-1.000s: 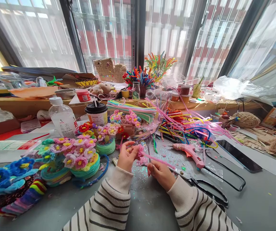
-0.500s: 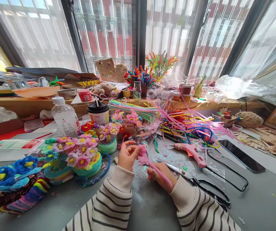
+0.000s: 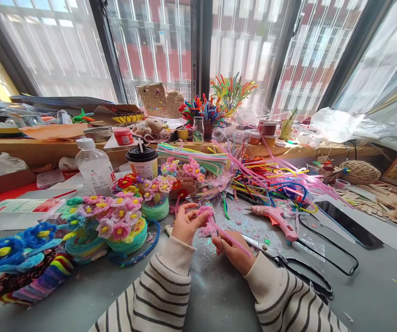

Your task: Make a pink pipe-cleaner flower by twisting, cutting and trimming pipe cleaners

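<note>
Between the thumb and fingers of my left hand (image 3: 186,223) is the curled pink end of a fuzzy pipe cleaner (image 3: 204,212). Its straight tail slants down to the right, across the fingers of my right hand (image 3: 234,251). My right hand is closed around a slim metal tool (image 3: 223,244), mostly hidden by the fingers; whether it is small scissors or tweezers I cannot tell. The tool's thin tip reaches up close to the pink curl. Pink fluff (image 3: 207,231) lies on the grey table (image 3: 215,304) below my hands, among glittery specks.
Large black-handled scissors (image 3: 304,272) and a pink glue gun (image 3: 277,221) lie right, near a phone (image 3: 348,223). Pipe-cleaner flower pots (image 3: 125,242), a bottle (image 3: 94,170) and a lidded cup (image 3: 142,163) stand left. Loose pipe cleaners (image 3: 194,157) lie behind.
My right hand has shifted slightly, and the metal tool stands at a steeper angle near the pink curl. The pipe cleaner's tail has swung a little to the right. My left hand keeps its pinch.
</note>
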`<state>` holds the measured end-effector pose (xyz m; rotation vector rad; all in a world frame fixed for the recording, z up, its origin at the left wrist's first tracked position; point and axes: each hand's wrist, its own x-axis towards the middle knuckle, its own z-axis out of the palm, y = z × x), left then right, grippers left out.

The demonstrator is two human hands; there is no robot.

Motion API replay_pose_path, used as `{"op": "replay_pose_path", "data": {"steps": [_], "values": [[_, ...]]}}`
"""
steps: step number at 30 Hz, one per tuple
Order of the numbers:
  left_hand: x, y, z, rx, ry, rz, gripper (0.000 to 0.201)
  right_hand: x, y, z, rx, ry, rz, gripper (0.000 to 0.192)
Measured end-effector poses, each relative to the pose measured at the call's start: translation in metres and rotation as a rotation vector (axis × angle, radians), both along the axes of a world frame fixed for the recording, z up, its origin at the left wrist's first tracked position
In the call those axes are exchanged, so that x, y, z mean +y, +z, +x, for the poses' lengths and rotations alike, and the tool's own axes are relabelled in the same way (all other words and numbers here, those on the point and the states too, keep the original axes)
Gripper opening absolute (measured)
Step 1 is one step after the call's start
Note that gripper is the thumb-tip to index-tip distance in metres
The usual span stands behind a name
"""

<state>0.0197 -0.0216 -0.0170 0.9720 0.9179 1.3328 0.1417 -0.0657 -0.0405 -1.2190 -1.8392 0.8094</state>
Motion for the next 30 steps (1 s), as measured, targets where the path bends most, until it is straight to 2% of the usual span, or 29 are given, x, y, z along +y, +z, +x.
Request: {"op": "replay_pose_path", "data": {"steps": [6, 13, 18, 22, 30], "values": [[0.0016, -0.0024, -0.0002, 0.023, 0.002, 0.029, 0.044, -0.0005, -0.0011, 0.0011, 0.008, 0.021, -0.020, 0.047], [0.0021, -0.0028, -0.0029, 0.061, 0.000, 0.023, 0.042, 0.0011, 0.0027, 0.0014, 0.038, 0.015, -0.064, 0.039], [0.0036, -0.0006, -0.0058, 0.031, 0.117, 0.069, 0.042, 0.0033, 0.0009, 0.0005, 0.026, -0.040, -0.078, 0.037], [0.0037, 0.0016, -0.0058, -0.010, 0.187, 0.137, 0.043, 0.0037, -0.0018, -0.0001, 0.066, -0.012, -0.068, 0.041], [0.0027, 0.0021, -0.0053, -0.004, 0.151, 0.087, 0.043, 0.0020, -0.0023, 0.0006, 0.019, 0.100, -0.046, 0.058]]}}
